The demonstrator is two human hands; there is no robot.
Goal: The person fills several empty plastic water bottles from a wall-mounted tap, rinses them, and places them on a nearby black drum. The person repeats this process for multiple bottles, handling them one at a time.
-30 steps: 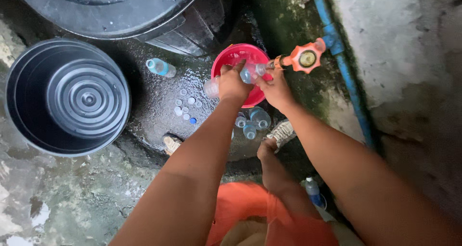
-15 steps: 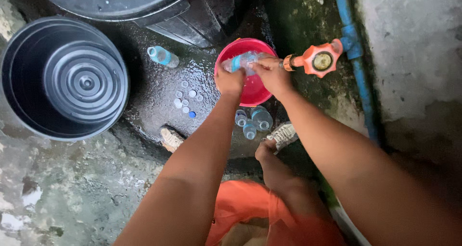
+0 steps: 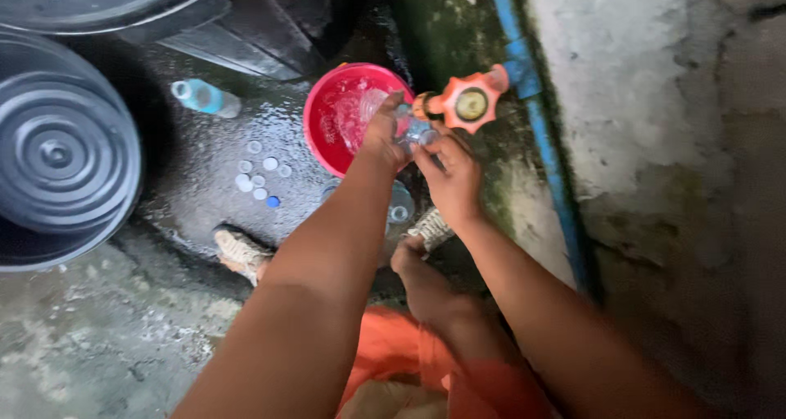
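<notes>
Now nearer the orange tap point(image 3: 470, 101), both hands, left hand point(image 3: 383, 136) and right hand point(image 3: 452, 177), clasping a clear bottle point(image 3: 413, 131).

Both arms are bare from above the elbow down to the fingers: no sleeves, no gloves, no watch, bracelet or ring to be seen. The left hand point(image 3: 383, 134) and right hand point(image 3: 449, 177) are bare too, with short, unpainted nails where these show. At the bottom of the view the person wears orange shorts point(image 3: 393, 357) of thin, creased cloth, with a paler, cream-coloured patch at the lower edge. One bare foot point(image 3: 419, 276) shows above the cloth, toes uncovered, with no shoe or sandal on it.
</notes>
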